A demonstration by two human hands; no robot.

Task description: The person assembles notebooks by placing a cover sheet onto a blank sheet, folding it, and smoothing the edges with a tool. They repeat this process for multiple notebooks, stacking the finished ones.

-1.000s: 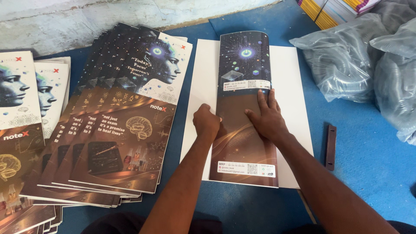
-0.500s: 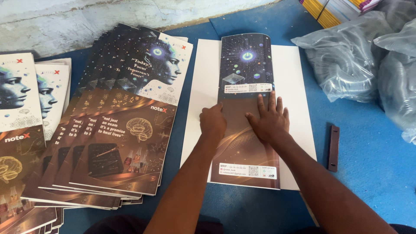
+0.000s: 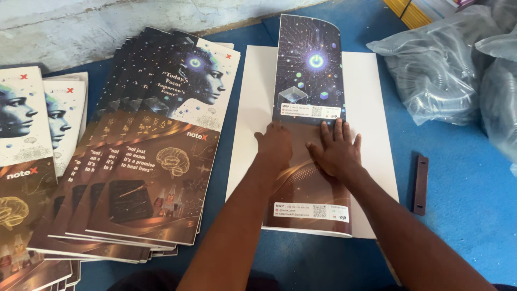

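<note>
A long printed cover sheet (image 3: 309, 70), dark with a glowing circuit design at its far end and brown swirls nearer me, lies lengthwise on a white board (image 3: 253, 108). Its far end curls up off the board. My left hand (image 3: 276, 143) rests as a loose fist on the sheet's middle, near its left edge. Beside it, my right hand (image 3: 336, 151) lies flat with fingers spread, pressing the sheet down. Neither hand grips anything.
A fanned stack of printed notebook covers (image 3: 151, 161) lies to the left, with more stacks (image 3: 27, 151) at the far left edge. Clear plastic bags of coils (image 3: 447, 70) sit at the right. A small dark brown bar (image 3: 420, 183) lies on the blue floor (image 3: 463, 215).
Both hands have slid a little farther up the sheet, away from me, still pressing on it. The sheet's far end stays curled up.
</note>
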